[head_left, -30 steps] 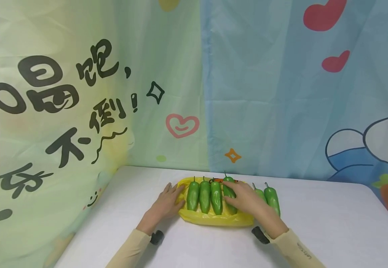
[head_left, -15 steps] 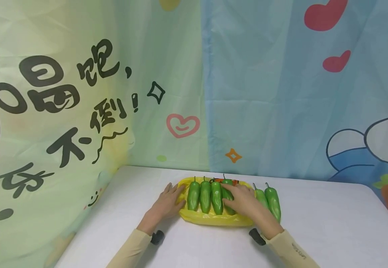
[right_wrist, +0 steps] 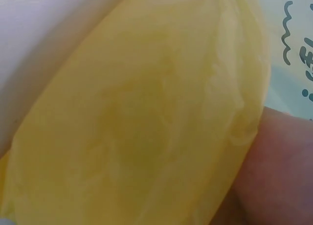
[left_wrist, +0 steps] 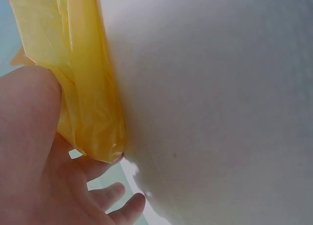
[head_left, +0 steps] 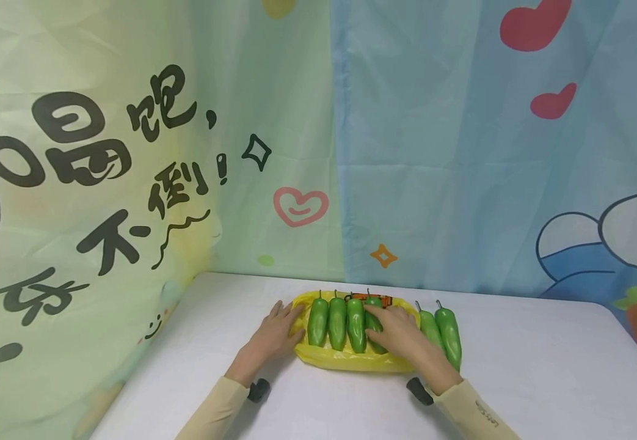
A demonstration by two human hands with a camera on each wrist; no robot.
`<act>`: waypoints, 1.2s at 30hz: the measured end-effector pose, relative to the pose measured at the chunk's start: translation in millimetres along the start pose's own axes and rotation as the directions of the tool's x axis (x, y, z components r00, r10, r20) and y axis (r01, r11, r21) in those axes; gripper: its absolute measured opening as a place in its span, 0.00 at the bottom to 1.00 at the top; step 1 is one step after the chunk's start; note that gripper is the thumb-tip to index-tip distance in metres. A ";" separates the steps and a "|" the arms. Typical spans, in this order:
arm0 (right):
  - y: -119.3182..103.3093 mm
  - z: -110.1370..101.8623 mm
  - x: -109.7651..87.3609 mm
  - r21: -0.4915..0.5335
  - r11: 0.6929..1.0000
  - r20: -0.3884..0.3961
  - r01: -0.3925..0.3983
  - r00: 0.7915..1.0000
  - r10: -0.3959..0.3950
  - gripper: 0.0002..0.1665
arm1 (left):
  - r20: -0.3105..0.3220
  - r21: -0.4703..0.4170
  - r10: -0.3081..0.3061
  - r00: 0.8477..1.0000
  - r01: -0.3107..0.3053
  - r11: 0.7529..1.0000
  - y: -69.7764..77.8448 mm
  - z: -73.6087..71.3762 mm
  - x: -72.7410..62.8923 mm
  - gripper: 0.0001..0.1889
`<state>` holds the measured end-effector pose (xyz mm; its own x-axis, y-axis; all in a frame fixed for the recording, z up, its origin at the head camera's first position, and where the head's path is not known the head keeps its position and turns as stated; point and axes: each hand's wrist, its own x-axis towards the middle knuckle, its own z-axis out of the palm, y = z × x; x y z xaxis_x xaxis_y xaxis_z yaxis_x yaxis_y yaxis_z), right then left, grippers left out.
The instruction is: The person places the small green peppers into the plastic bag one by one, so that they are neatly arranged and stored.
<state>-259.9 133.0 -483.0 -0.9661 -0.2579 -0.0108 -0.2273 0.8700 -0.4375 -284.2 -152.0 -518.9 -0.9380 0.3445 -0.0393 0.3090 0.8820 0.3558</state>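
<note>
In the head view, a yellow plastic bag [head_left: 351, 362] lies opened out with its edge folded up like a rim. Several green peppers stand side by side in it, stems pointing away, among them one pepper [head_left: 337, 324] near the middle. My left hand [head_left: 271, 333] holds the bag's left end, thumb over the rim; the left wrist view shows the outer fingers loose beside the yellow plastic [left_wrist: 93, 88]. My right hand [head_left: 400, 327] grips the rightmost pepper [head_left: 373, 302] in the bag between thumb and fingers. Yellow plastic [right_wrist: 146, 112] hides that pepper in the right wrist view.
Two more green peppers [head_left: 449, 330] lie on the white table [head_left: 527, 366] just right of the bag, partly behind the right forearm. Orange print [head_left: 385, 300] shows at the bag's far edge. A printed curtain [head_left: 406, 153] hangs behind the table.
My right hand has shifted slightly left and nearer, bringing its pepper down close beside the others in the bag. The left hand stays at the bag's left end.
</note>
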 end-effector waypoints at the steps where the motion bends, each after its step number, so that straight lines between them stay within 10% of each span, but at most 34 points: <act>1: 0.1 0.4 0.2 -0.001 1.000 -0.001 0.002 1.000 -0.002 0.34 | 0.001 0.002 0.000 1.000 0.000 1.000 0.0 0.1 0.1 0.31; 36: -4.1 -5.2 -5.5 0.042 0.999 0.029 0.008 1.000 -0.009 0.34 | 0.000 -0.001 -0.001 1.000 0.001 1.000 0.6 -0.2 0.0 0.30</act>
<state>-254.3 133.0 -476.5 -0.9601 -0.2777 -0.0334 -0.2293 0.8497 -0.4748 -284.0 -151.6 -518.5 -0.9382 0.3437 -0.0397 0.3080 0.8821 0.3565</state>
